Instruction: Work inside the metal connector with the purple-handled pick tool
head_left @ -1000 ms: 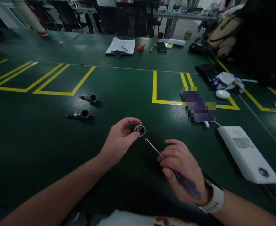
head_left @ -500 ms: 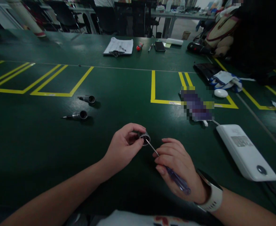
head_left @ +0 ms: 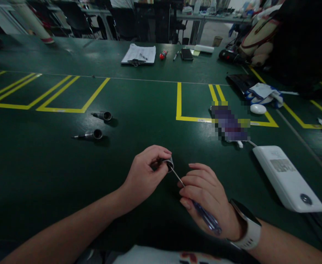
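Note:
Between the thumb and fingers of my left hand [head_left: 145,168] is a small hollow metal cylinder [head_left: 170,161], its open end facing my right side. My right hand [head_left: 204,194] is closed around a screwdriver [head_left: 206,217] with a clear bluish handle. The thin shaft runs up and left into the cylinder's opening; its tip is hidden inside. To the left on the green table lie two dark metal parts, each with a round hollow end and a narrow pointed stem: one farther part [head_left: 103,116] and one nearer part [head_left: 91,135].
A white power bank [head_left: 287,178] lies right of my right hand, cabled to a pixelated phone [head_left: 229,123]. Behind are a white oval case [head_left: 258,109] and a blue-white cloth [head_left: 263,93]. A clipboard with papers [head_left: 139,54] lies at the back. Yellow tape [head_left: 179,101] marks the table.
The metal cylinder has tilted in my left fingers, so its opening shows less. My right hand and the screwdriver have shifted slightly, the handle a little lower.

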{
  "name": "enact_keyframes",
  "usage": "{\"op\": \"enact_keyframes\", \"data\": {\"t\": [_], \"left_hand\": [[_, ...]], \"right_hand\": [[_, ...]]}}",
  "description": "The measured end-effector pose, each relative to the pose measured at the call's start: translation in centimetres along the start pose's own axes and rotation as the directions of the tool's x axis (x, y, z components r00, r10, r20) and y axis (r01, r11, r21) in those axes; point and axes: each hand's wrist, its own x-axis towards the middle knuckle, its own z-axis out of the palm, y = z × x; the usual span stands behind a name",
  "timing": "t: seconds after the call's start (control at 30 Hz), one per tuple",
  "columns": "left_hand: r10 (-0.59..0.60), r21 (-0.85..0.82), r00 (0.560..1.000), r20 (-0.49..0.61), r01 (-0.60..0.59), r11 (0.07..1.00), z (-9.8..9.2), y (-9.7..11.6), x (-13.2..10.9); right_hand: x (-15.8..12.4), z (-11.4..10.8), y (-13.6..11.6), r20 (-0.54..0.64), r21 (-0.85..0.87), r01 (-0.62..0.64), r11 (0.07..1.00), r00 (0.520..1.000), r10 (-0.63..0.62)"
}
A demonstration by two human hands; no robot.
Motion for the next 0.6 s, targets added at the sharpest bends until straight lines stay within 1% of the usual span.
{"op": "enact_keyframes", "data": {"t": [0.1, 0.17, 0.23, 0.33, 0.4, 0.5, 0.53, 0.6], "left_hand": [[0.005, -0.005, 1.000, 0.010, -0.005, 1.000, 0.0, 0.0, 0.0], [-0.013, -0.030, 1.000, 0.011, 0.013, 0.999, 0.0, 0.2, 0.1], [-0.077, -0.086, 0.997, 0.021, 0.078, 0.993, -0.2, 0.4, 0.3], [-0.205, -0.181, 0.976, 0.076, 0.216, 0.960, -0.9, 0.6, 1.0], [-0.239, -0.205, 0.967, 0.090, 0.253, 0.945, -1.5, 0.4, 1.6], [-0.196, -0.187, 0.979, 0.062, 0.204, 0.961, -2.2, -0.8, 2.4], [-0.164, -0.155, 0.986, 0.025, 0.166, 0.974, -2.4, -1.3, 2.7], [-0.093, -0.039, 0.995, -0.032, 0.091, 0.995, -2.6, -2.3, 3.2]], "right_hand": [[0.0, 0.0, 0.0, 0.003, -0.009, -0.009, 1.000, 1.000, 0.009], [0.1, -0.1, 0.0, 0.016, 0.002, -0.023, 1.000, 1.000, 0.023], [0.1, -0.2, 0.1, 0.016, 0.047, -0.040, 0.998, 0.999, 0.039], [0.0, -0.4, 0.3, -0.031, 0.138, -0.065, 0.988, 0.997, 0.070], [-0.1, -0.4, 0.4, -0.068, 0.179, -0.086, 0.980, 0.993, 0.100], [-0.2, -0.2, 0.7, -0.074, 0.207, -0.140, 0.968, 0.985, 0.158], [-0.1, -0.1, 0.8, -0.064, 0.212, -0.172, 0.962, 0.980, 0.189], [0.1, 0.1, 0.9, -0.045, 0.224, -0.248, 0.943, 0.964, 0.264]]}}
